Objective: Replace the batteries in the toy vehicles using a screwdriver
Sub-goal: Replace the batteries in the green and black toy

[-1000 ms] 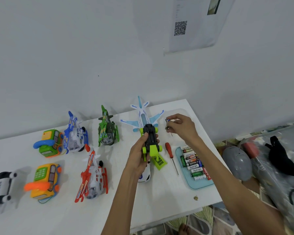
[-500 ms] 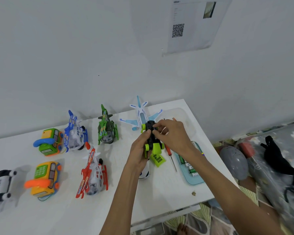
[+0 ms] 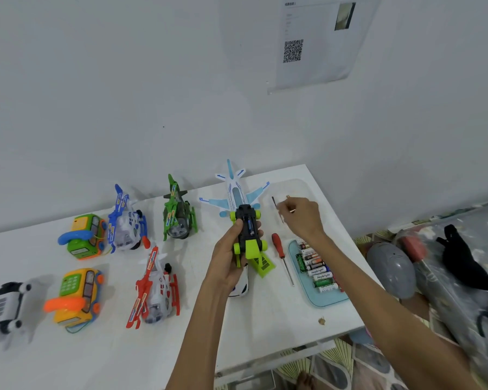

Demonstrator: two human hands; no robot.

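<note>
Screwdriver (image 3: 277, 245) 1; helicopters (image 3: 155, 288) 3; phone cars (image 3: 79, 294) 2; left hand (image 3: 227, 260) grips car (image 3: 248, 229)

I read the toy car (image 3: 248, 235) as hard moulded plastic, black and lime, slightly glossy. The screwdriver (image 3: 278, 245) has a smooth red plastic handle and a bare metal shaft. The batteries (image 3: 316, 266) wear shiny printed wraps in a smooth pale-blue plastic tray (image 3: 326, 302). The white table (image 3: 279, 313) looks matt and smooth, and the sheet (image 3: 319, 68) is matt paper.
</note>
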